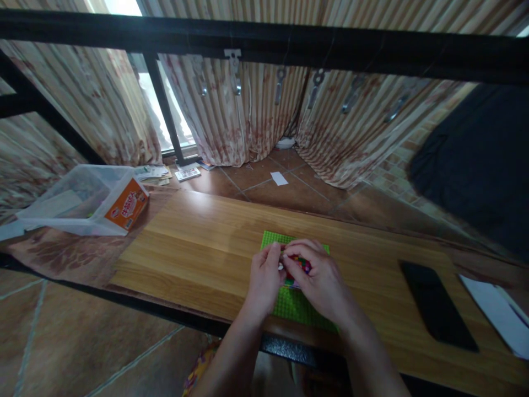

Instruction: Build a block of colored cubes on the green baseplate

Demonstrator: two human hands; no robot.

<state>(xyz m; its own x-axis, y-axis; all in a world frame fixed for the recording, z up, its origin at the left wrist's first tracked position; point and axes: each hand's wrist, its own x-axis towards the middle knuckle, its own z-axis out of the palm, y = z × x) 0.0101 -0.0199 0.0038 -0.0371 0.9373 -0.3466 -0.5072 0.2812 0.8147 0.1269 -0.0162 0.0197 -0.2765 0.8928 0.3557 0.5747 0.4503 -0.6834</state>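
Observation:
A green studded baseplate (295, 307) lies on the wooden board near its front edge. On it stands a small build of coloured toy bricks (305, 265), with red, yellow and purple showing between my hands. My left hand (265, 275) is closed at the build's left side, its thumb and fingers pinched together. Over the right side curls my right hand (318, 273), its thumb and forefinger meeting close to the left fingertips. A small whitish piece (281, 266) shows at the fingertips; which hand grips it is hard to tell. My fingers hide much of the build.
A clear plastic box (86, 223) with an orange label stands at the left. A black phone (438, 306) and white paper (496, 311) lie at the right. A black metal bar with hooks (264, 44) crosses above the board (198, 248); curtains hang behind.

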